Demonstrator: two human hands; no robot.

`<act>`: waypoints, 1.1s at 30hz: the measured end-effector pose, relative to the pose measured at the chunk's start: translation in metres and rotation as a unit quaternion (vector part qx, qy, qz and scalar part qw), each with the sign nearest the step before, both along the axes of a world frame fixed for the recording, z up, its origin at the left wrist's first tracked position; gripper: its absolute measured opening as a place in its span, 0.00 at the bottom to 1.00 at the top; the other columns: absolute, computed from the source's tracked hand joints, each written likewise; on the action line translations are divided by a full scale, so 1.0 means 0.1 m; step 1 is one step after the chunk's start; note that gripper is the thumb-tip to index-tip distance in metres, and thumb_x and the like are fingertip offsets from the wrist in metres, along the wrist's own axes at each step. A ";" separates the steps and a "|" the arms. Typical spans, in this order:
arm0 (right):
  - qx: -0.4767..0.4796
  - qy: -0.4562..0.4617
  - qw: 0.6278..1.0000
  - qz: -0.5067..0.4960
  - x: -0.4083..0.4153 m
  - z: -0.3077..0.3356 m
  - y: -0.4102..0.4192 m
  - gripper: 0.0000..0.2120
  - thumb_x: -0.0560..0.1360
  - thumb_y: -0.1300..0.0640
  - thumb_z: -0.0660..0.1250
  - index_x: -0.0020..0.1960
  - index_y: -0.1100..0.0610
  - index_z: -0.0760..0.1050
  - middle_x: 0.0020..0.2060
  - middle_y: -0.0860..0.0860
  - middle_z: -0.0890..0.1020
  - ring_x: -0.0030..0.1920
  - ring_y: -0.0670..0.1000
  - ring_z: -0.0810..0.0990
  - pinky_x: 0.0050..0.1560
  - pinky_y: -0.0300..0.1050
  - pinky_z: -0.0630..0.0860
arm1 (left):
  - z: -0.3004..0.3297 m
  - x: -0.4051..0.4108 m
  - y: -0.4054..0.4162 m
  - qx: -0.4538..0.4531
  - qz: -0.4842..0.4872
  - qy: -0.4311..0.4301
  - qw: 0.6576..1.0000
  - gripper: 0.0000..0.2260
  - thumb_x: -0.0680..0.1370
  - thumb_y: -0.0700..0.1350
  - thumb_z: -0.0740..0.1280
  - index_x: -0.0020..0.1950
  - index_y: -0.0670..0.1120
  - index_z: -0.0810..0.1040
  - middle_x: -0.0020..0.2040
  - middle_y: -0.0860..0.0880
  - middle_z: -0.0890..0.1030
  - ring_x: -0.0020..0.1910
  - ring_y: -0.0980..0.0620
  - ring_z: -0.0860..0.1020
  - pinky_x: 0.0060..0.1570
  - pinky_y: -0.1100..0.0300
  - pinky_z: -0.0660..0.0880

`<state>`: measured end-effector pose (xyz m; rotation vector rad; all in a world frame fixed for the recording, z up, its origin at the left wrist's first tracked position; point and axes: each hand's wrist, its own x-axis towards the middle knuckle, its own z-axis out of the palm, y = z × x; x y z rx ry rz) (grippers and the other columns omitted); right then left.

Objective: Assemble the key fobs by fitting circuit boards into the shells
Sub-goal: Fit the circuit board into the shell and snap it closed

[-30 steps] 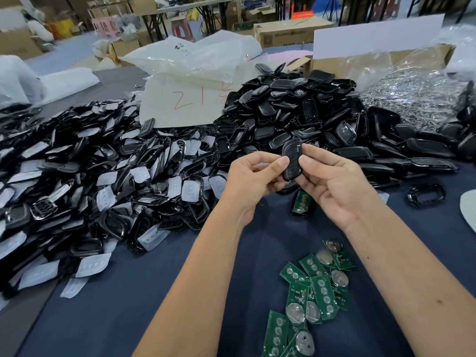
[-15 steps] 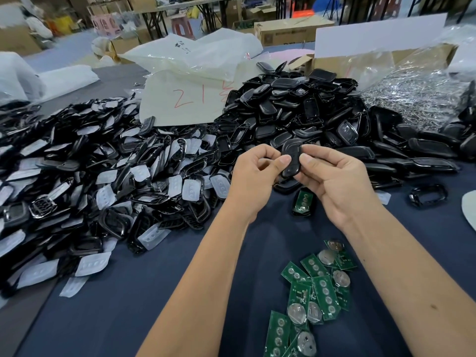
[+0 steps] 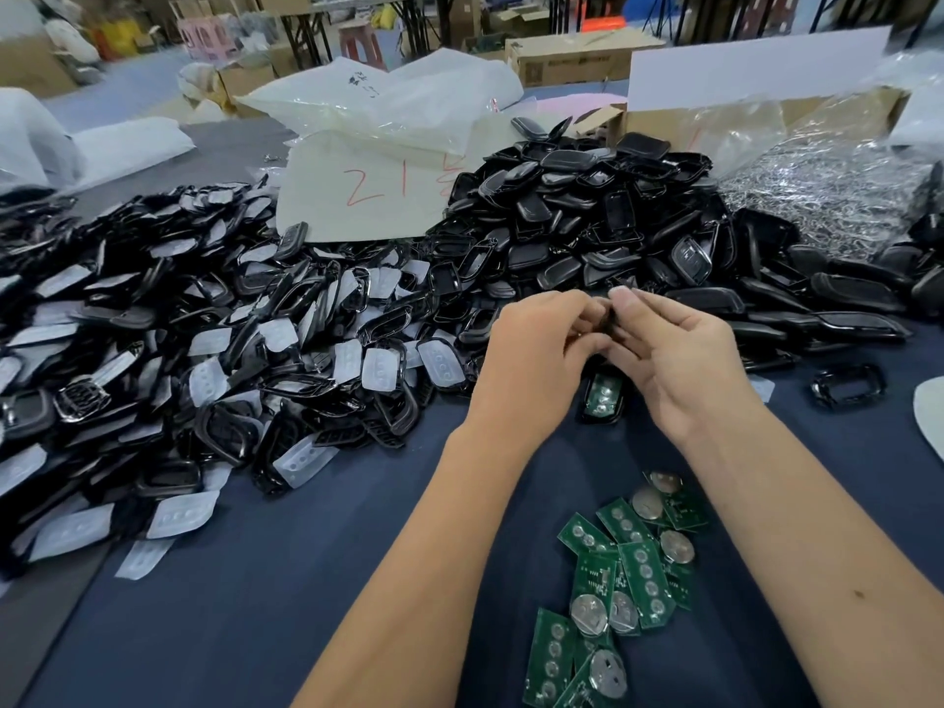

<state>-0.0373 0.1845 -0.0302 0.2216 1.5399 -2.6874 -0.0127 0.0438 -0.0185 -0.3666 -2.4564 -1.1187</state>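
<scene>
Both hands have closed in since a moment ago, so the black shell (image 3: 609,319), then plainly upright between the thumbs, is now almost hidden between the left hand (image 3: 536,350) and right hand (image 3: 674,360), whose curled fingers pinch it. It looks light, stiff and glossy, probably slippery, so gripping its long edges seems safest. Wrists are raised and angled inward, forearms converging. Just below the hands lies a shell with a board in it (image 3: 603,396); loose circuit boards (image 3: 628,580) sit nearer the body, between the forearms.
</scene>
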 end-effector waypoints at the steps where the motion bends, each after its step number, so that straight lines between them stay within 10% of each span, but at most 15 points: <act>1: -0.025 -0.001 1.000 0.011 -0.02 0.00 0.03 0.07 0.81 0.61 0.70 0.54 0.65 0.81 0.47 0.58 0.88 0.48 0.53 0.88 0.46 0.44 0.84 | 0.00 0.01 0.00 0.003 0.003 0.000 1.000 0.07 0.77 0.39 0.75 0.53 0.42 0.84 0.47 0.49 0.84 0.47 0.53 0.81 0.51 0.57 0.78; 7: -0.191 0.004 0.981 0.021 -0.12 -0.01 0.19 0.13 0.84 0.58 0.63 0.60 0.69 0.76 0.55 0.62 0.86 0.56 0.59 0.87 0.53 0.49 0.84 | -0.01 0.09 0.06 -0.134 0.051 -0.142 0.979 0.16 0.76 0.56 0.75 0.52 0.45 0.78 0.45 0.48 0.79 0.47 0.46 0.77 0.49 0.49 0.76; 17: -0.228 0.034 0.969 0.091 -0.11 0.00 0.22 0.15 0.86 0.60 0.57 0.65 0.68 0.75 0.59 0.61 0.85 0.62 0.59 0.84 0.59 0.52 0.83 | 0.02 0.08 0.07 -0.143 -0.035 -0.227 0.963 0.09 0.79 0.48 0.73 0.56 0.46 0.81 0.50 0.48 0.81 0.49 0.45 0.80 0.51 0.46 0.80; 21: -0.199 0.037 0.974 0.100 -0.12 -0.02 0.22 0.14 0.85 0.60 0.59 0.64 0.66 0.76 0.57 0.59 0.85 0.63 0.58 0.84 0.59 0.50 0.83 | -0.02 -0.01 -0.06 0.119 0.036 -0.233 0.965 0.04 0.81 0.44 0.71 0.49 0.46 0.78 0.41 0.48 0.77 0.35 0.47 0.80 0.35 0.50 0.83; 25: -0.127 0.044 0.984 0.114 -0.10 -0.04 0.17 0.14 0.79 0.57 0.65 0.61 0.63 0.80 0.51 0.56 0.84 0.57 0.54 0.83 0.64 0.54 0.81 | -0.02 -0.05 -0.15 0.380 0.075 -0.260 0.884 0.06 0.82 0.43 0.70 0.49 0.43 0.75 0.47 0.42 0.78 0.26 0.52 0.80 0.34 0.55 0.84; 33: -0.029 0.033 0.986 0.159 -0.03 -0.02 0.07 0.14 0.82 0.62 0.62 0.64 0.66 0.77 0.50 0.54 0.87 0.51 0.50 0.87 0.51 0.43 0.84 | 0.00 -0.08 -0.20 0.469 0.089 -0.291 0.829 0.01 0.81 0.33 0.69 0.50 0.37 0.78 0.57 0.34 0.83 0.35 0.48 0.85 0.39 0.59 0.84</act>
